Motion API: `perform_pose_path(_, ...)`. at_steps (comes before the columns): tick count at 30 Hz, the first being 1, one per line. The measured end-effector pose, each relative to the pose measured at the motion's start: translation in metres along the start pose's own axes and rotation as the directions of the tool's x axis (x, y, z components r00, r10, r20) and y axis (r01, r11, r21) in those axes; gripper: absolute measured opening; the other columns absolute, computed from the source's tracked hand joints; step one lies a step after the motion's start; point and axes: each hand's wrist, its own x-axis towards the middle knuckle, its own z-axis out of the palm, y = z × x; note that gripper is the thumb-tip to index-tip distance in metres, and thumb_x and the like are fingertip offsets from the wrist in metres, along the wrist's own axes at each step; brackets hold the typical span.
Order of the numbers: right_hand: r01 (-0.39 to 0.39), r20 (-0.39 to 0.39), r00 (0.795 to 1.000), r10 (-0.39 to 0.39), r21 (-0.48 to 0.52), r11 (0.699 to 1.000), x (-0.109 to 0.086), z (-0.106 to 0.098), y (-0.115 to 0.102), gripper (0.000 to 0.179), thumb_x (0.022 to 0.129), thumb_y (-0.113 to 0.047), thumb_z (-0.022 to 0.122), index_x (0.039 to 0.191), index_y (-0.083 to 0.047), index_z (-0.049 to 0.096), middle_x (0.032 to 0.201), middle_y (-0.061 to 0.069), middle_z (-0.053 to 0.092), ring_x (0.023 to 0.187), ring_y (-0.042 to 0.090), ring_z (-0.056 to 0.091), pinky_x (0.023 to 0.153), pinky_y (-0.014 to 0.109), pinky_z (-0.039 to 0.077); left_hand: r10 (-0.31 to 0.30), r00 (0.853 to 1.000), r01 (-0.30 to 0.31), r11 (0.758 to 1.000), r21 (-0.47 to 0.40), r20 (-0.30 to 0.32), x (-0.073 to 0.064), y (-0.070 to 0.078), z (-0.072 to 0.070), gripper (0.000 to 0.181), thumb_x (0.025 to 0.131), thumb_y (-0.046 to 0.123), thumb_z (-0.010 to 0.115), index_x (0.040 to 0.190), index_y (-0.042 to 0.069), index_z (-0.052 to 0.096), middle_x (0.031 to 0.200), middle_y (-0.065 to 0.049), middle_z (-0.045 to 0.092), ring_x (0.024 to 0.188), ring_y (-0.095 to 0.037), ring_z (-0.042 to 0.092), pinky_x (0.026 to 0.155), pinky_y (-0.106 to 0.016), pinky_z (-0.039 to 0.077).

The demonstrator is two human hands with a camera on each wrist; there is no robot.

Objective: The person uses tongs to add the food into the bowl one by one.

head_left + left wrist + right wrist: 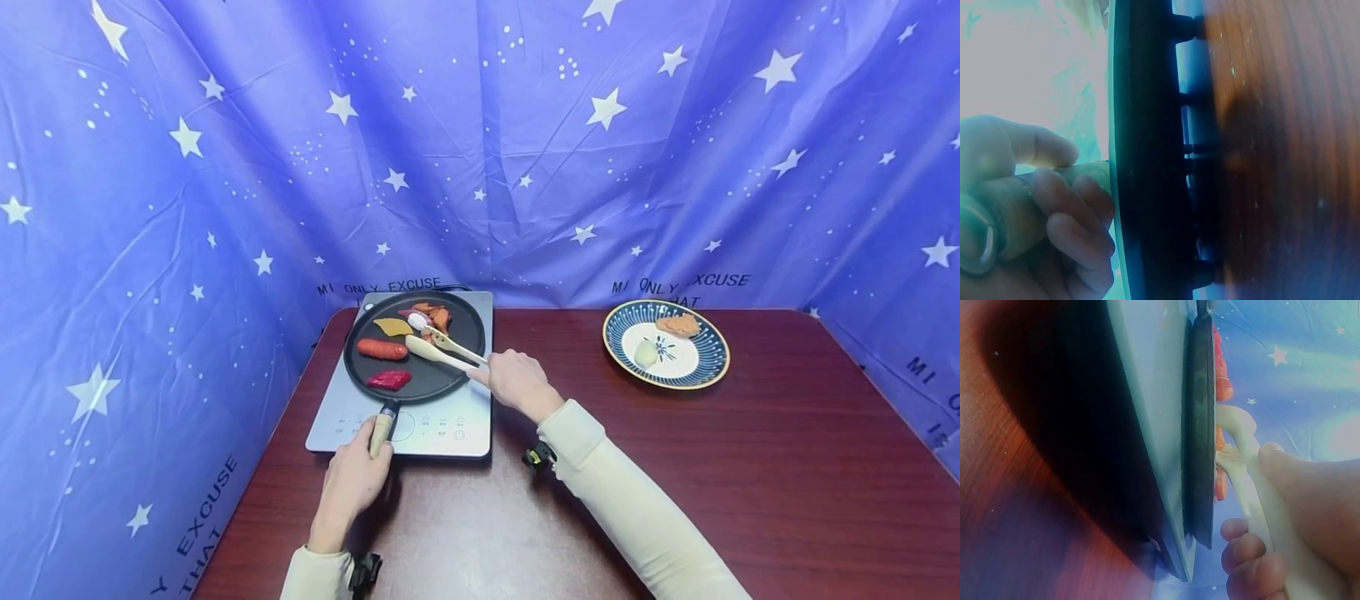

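Observation:
My left hand (352, 475) grips the wooden handle (380, 435) of a round black frying pan (442, 385); in the left wrist view its fingers (1075, 234) curl round that handle. Cream-coloured tongs (429, 349) are held in my right hand (519, 383), thumb on one arm and fingers round the other in the right wrist view. The tongs' tips stand apart over the pan, close to orange-brown pieces (441, 318) and a small white piece (417, 321). Also in the pan lie a sausage (381, 348), a flat yellow piece (393, 327) and a dark red piece (389, 380).
Under the pan is a silver induction cooker (472, 433) at the left of the red-brown table (675, 483). A blue-patterned plate (708, 371) to the right bears a brown fried-looking piece (678, 325) and a pale green piece (646, 353). Blue starry curtains (480, 167) surround the table.

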Motion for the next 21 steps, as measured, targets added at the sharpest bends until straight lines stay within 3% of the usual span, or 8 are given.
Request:
perform_pose_path(13,-0.040,-0.007,0.999,0.040,-0.054,0.998,-0.003,-0.013,-0.001,0.052,0.088,-0.058,0.052,0.082,-0.007,0.059,0.063,0.007,0.052,0.053,0.025,0.052,0.047,0.040,0.041,0.003,1.000,-0.003,1.000,-0.007,0.000,0.000,0.000,0.001,0.050,0.087,0.025,0.052,0.136,0.013,0.048,0.067,-0.008,0.053,0.060,-0.024,0.050,0.055,-0.043,0.041)
perform_pose_path(21,-0.034,-0.058,0.998,0.032,-0.032,0.999,-0.014,-0.029,0.003,0.049,0.087,-0.057,0.054,0.076,-0.010,0.055,0.062,0.007,0.051,0.054,0.027,0.053,0.047,0.040,0.040,0.000,1.000,0.000,1.000,-0.007,-0.002,0.001,-0.001,0.001,0.051,0.087,0.025,0.052,0.136,0.013,0.048,0.067,-0.008,0.052,0.060,-0.024,0.050,0.055,-0.042,0.040)
